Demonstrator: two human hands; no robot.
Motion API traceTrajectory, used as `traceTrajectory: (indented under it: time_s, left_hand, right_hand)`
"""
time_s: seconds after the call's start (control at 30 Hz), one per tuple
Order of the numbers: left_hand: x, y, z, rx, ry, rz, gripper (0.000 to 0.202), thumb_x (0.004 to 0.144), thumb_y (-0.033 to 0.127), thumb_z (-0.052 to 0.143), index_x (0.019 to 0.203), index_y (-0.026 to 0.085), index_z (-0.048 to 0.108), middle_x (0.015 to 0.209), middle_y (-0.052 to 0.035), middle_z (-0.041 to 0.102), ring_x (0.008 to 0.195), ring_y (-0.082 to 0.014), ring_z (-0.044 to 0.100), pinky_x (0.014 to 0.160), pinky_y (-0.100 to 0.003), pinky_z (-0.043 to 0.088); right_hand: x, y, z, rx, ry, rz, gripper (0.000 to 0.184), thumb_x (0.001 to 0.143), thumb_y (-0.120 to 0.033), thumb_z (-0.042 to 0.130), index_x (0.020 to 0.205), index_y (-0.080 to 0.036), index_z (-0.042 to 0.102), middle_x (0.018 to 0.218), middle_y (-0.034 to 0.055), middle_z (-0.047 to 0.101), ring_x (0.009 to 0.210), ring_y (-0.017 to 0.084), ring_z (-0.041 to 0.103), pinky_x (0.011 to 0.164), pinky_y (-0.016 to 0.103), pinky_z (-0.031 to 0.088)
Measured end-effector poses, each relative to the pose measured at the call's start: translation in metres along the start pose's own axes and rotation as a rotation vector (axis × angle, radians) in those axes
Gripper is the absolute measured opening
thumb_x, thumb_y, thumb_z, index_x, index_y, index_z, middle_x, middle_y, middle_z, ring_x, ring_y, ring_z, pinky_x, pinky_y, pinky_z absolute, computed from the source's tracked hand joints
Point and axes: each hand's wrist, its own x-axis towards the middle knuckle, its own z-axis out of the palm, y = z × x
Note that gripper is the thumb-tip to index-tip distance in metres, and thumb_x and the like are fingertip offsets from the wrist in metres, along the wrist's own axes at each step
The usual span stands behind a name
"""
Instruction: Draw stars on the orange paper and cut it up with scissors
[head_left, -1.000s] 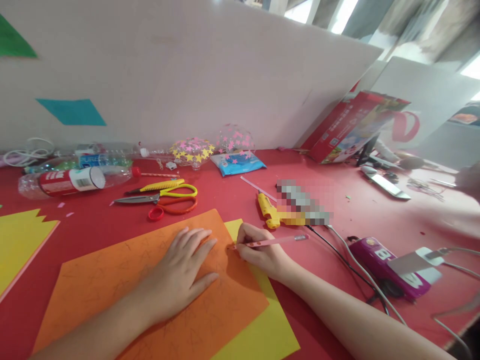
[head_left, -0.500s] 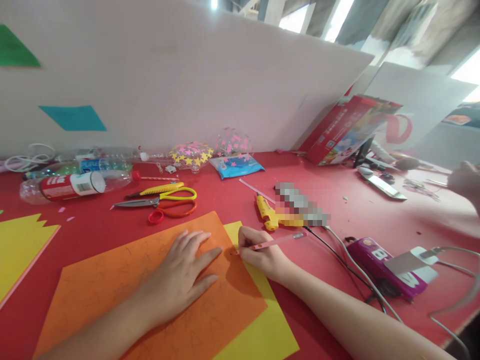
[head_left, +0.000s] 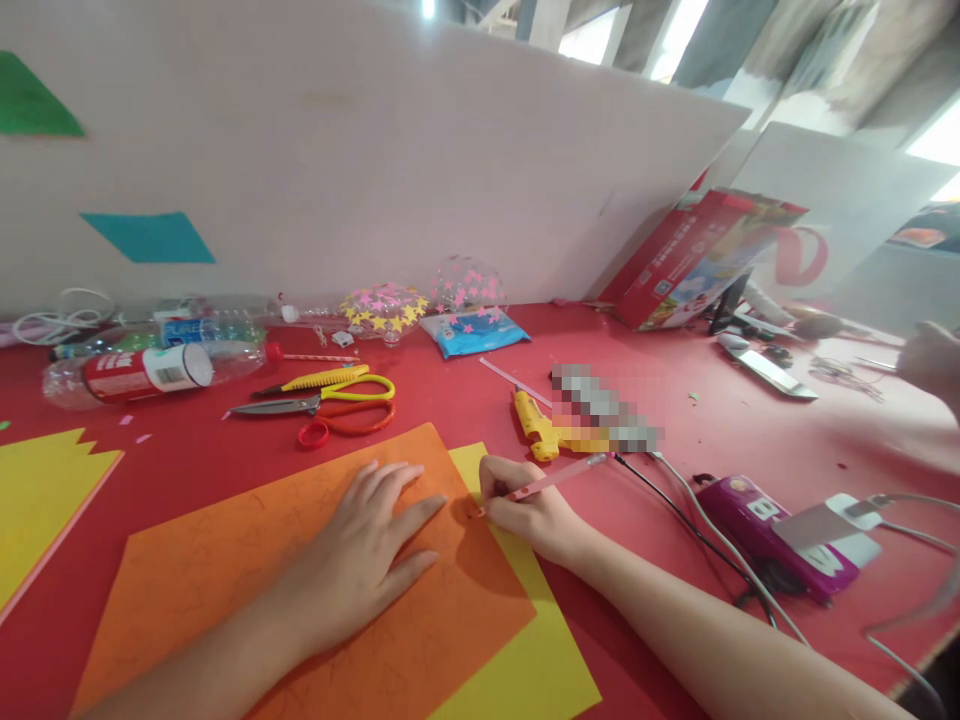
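Observation:
My left hand [head_left: 375, 545] lies flat with fingers spread on an orange sheet of paper [head_left: 300, 690], which carries faint pencilled star-like shapes. Under it, a yellow sheet [head_left: 517, 670] sticks out along the right side. Near the orange sheet's right edge, my right hand [head_left: 529, 505] is closed around a pink pencil [head_left: 562, 475]. The pencil's point meets the orange paper, and its far end slants up to the right. Just beyond the right hand lies a yellow glue gun [head_left: 536, 425].
Scissors [head_left: 352, 405], a yellow-handled cutter [head_left: 322, 379] and plastic bottles [head_left: 150, 372] lie at the back left. Star-covered clear domes [head_left: 386, 305] stand by a blue packet [head_left: 476, 335]. A purple power strip [head_left: 780, 535] with cables sits right. Another person's hand [head_left: 934, 360] shows far right.
The pencil has tilted slightly in my right hand, its tip shifting a little toward me and its upper end rising. My left hand has stayed in place on the paper.

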Motion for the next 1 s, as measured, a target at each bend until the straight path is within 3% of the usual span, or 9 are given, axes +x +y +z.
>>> traceTrajectory:
  time_s: [0.63, 1.0]
  left_hand:
    - [0.0010, 0.0005, -0.0009, -0.014, -0.008, 0.009, 0.038, 0.097, 0.042, 0.044, 0.130, 0.025, 0.054, 0.134, -0.0143, 0.047, 0.126, -0.0365, 0.042, 0.100, -0.065, 0.036]
    - [-0.0002, -0.0008, -0.0001, 0.003, -0.013, 0.007, 0.038, 0.098, 0.042, 0.044, 0.131, 0.026, 0.053, 0.135, -0.0134, 0.046, 0.127, -0.0353, 0.040, 0.102, -0.063, 0.034]
  right_hand:
    - [-0.0027, -0.0002, 0.0062, -0.093, -0.045, -0.080, 0.012, 0.069, -0.010, 0.049, 0.067, -0.020, 0.042, 0.057, -0.0062, 0.046, 0.051, 0.008, 0.035, 0.047, 0.020, 0.026]
    - [-0.0028, 0.0041, 0.0079, -0.148, 0.120, -0.056, 0.014, 0.063, -0.011, 0.045, 0.061, -0.021, 0.035, 0.053, -0.0070, 0.036, 0.049, 0.008, 0.029, 0.045, 0.021, 0.023]
